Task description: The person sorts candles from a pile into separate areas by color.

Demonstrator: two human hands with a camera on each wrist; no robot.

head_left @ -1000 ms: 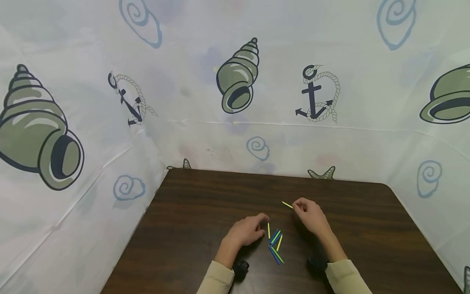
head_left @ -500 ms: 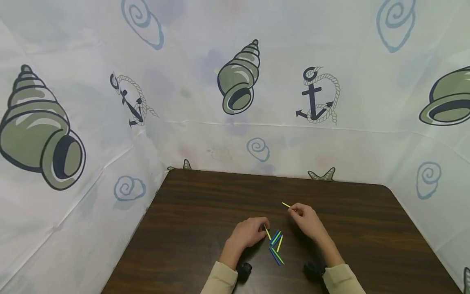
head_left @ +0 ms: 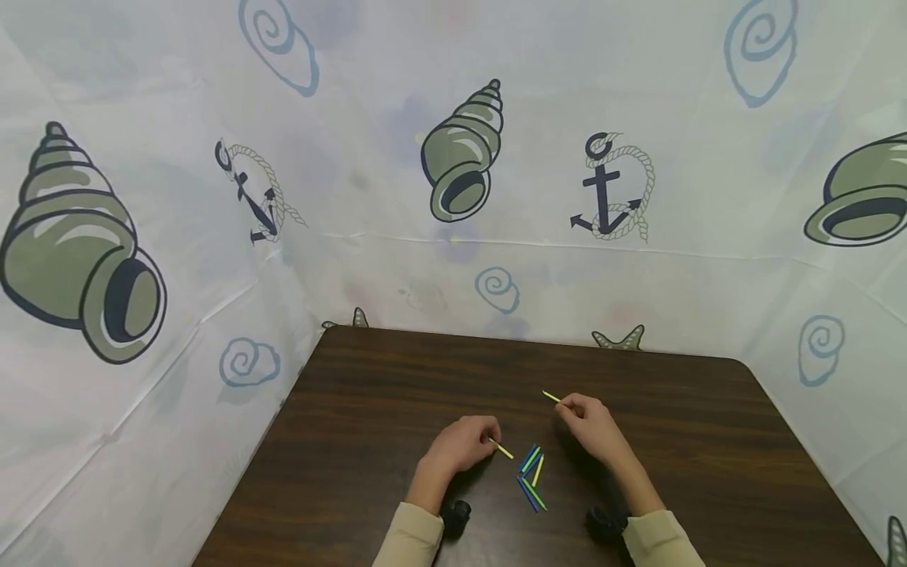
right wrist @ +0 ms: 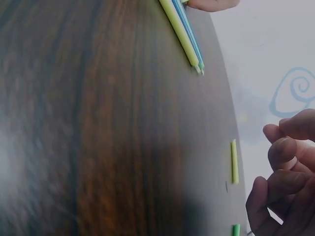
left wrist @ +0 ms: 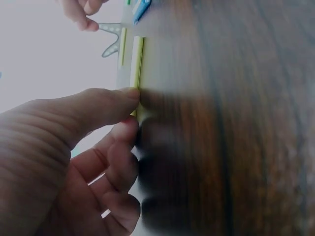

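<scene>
My left hand [head_left: 460,445] pinches one end of a thin yellow candle [left wrist: 138,61] between thumb and fingertips, low over the brown table. Its free end points away from the fingers, toward the loose pile. The right hand [head_left: 598,425] hovers over the table with its fingers loosely curled. Another yellow candle [right wrist: 234,162] lies close by, overlapping those fingertips in the head view but apart from them in the right wrist view. Between the hands is a pile of blue, green and yellow candles [head_left: 537,471], some showing pale wick tips in the right wrist view.
The dark wood-grain table [head_left: 397,378] reaches back to a white curtain [head_left: 368,157] printed with shells and anchors. A black wrist camera [head_left: 456,518] sits by the left cuff, a second black camera [head_left: 604,524] by the right cuff.
The left hand has taken hold of the yellow candle and drawn it leftward from the pile, turning it slantwise. The right hand has shifted slightly left and nearer; its neighbouring candle looks unmoved.
</scene>
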